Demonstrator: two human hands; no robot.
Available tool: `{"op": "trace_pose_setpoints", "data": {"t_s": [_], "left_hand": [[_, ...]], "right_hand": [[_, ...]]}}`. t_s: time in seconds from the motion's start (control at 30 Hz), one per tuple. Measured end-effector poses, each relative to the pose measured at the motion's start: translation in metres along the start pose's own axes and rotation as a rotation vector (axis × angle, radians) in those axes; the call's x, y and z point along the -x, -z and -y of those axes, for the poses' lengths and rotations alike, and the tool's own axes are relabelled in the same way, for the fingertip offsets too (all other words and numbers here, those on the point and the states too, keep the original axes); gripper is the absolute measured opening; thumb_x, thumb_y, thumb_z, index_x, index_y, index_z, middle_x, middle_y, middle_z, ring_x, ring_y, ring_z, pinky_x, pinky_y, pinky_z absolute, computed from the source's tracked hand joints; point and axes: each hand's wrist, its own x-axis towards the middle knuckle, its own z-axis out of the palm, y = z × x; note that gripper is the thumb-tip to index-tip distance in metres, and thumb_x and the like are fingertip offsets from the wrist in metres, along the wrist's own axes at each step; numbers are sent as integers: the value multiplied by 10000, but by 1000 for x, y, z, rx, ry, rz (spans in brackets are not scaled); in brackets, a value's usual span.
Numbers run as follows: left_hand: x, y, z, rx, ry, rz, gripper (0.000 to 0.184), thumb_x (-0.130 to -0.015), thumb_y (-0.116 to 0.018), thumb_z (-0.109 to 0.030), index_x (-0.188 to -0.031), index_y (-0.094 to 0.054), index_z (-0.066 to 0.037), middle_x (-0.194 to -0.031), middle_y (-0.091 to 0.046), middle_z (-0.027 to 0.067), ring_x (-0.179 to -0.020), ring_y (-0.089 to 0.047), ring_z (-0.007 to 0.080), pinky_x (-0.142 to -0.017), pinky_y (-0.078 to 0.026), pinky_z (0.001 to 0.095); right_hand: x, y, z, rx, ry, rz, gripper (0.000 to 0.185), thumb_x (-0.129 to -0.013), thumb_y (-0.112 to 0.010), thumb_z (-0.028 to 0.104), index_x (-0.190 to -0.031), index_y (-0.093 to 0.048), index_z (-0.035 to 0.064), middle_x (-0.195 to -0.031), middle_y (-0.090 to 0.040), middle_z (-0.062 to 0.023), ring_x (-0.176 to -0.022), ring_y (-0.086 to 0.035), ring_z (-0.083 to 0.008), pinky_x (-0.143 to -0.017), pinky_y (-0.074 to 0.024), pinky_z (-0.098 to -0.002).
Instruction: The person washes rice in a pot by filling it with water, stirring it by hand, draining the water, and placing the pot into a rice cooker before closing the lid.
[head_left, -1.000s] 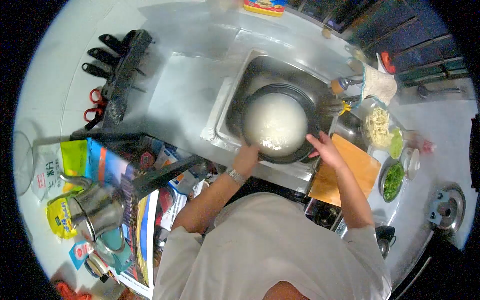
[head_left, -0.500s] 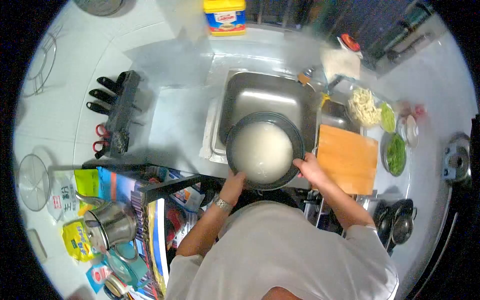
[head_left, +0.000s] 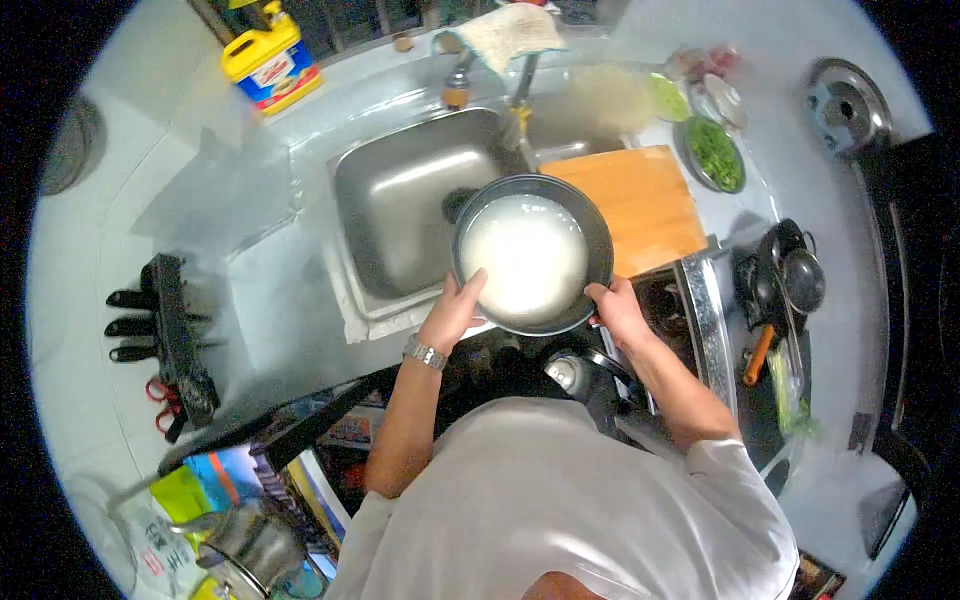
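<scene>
A dark round pot [head_left: 598, 225] full of cloudy white liquid [head_left: 525, 255] is held level between my two hands, over the near right edge of the steel sink [head_left: 400, 230]. My left hand [head_left: 455, 312] grips the rim at the lower left, thumb on top, with a metal watch at the wrist. On the lower right, my right hand [head_left: 617, 310] grips the pot with its thumb at the rim and its other fingers mostly hidden. An orange cutting board [head_left: 630, 205] lies just right of the pot.
Behind the sink are a yellow jug [head_left: 272, 65] and a cloth [head_left: 505, 38] over the tap. A bowl of chopped greens [head_left: 714, 153] and dark pans [head_left: 800, 280] stand right. A kettle [head_left: 568, 372] sits near my body. Left is a knife rack [head_left: 175, 330].
The pot has come up out of the sink toward me, then moved right toward the cutting board, held in both hands. The view has turned to the right.
</scene>
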Motion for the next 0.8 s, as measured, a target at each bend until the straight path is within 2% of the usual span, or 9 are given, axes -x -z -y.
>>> {"op": "trace_pose_setpoints", "data": {"t_s": [0.03, 0.13, 0.17, 0.27, 0.33, 0.4, 0.53, 0.57, 0.8], "left_hand": [[2, -5, -6, -122, 12, 28, 886, -881, -386, -620, -1463, -55, -40, -1440, -263, 276, -1294, -355, 408, -945, -452, 491], [-11, -3, 4, -90, 27, 135, 944, -851, -280, -721, -1464, -75, -35, -1453, -235, 280, -1313, -317, 418, -957, -433, 507], [-13, -6, 4, -62, 5, 124, 976, -830, -194, -769, -1465, -103, -34, -1467, -210, 272, -1324, -298, 415, -1010, -376, 503], [-38, -15, 19, 215, -247, 147, 939, -853, -213, -746, -1461, -156, -32, -1475, -248, 220, -1339, -318, 322, -1081, -288, 440], [-43, -22, 16, 206, -255, 194, 909, -861, -250, -731, -1440, -240, -30, -1432, -343, 205, -1305, -380, 285, -1055, -335, 427], [-52, -29, 13, 440, 8, 318, 784, -884, -297, -685, -1311, -477, -53, -1274, -549, 133, -1138, -555, 243, -974, -437, 402], [-71, -50, 24, 606, 264, 512, 804, -865, -293, -714, -1312, -470, -70, -1236, -553, 174, -1092, -573, 268, -891, -494, 428], [-65, -61, 33, 741, 208, 588, 688, -893, -400, -619, -1281, -499, -59, -1197, -585, 141, -1050, -588, 249, -864, -499, 397], [-10, -144, 105, 1123, 254, 875, 592, -909, -430, -527, -1257, -518, -56, -1183, -592, 121, -1036, -583, 223, -862, -483, 364]], "right_hand": [[7, 4, -2, -35, -24, -32, 158, -825, -526, 101, -865, -604, -31, -669, -596, -53, -492, -509, -105, -428, -392, -242], [18, 18, -18, -52, -38, -96, 147, -825, -521, 96, -862, -605, -19, -675, -596, -42, -499, -509, -96, -424, -378, -230], [25, 21, -22, -65, -53, -117, 147, -825, -521, 96, -862, -605, -19, -675, -596, -42, -499, -509, -96, -424, -378, -230], [48, 32, -28, -121, -36, -116, 154, -823, -514, 88, -902, -599, -13, -672, -585, -34, -491, -495, -94, -424, -369, -225], [67, 36, -30, -94, -60, -175, 156, -822, -511, 84, -911, -591, -17, -661, -572, -34, -481, -487, -94, -423, -367, -231], [85, 42, -32, -83, -89, -158, 149, -828, -511, 92, -898, -586, -15, -657, -570, -37, -476, -485, -93, -423, -375, -231], [122, 49, -39, -131, -124, -165, 149, -835, -519, 103, -907, -587, -7, -637, -570, -36, -456, -492, -94, -406, -378, -226], [129, 52, -44, -141, -135, -181, 151, -836, -518, 98, -918, -586, -9, -627, -568, -35, -448, -495, -95, -401, -376, -227], [166, 62, -62, -232, -153, -250, 168, -845, -511, 94, -956, -600, 4, -683, -608, -30, -504, -526, -94, -428, -407, -240]]}}
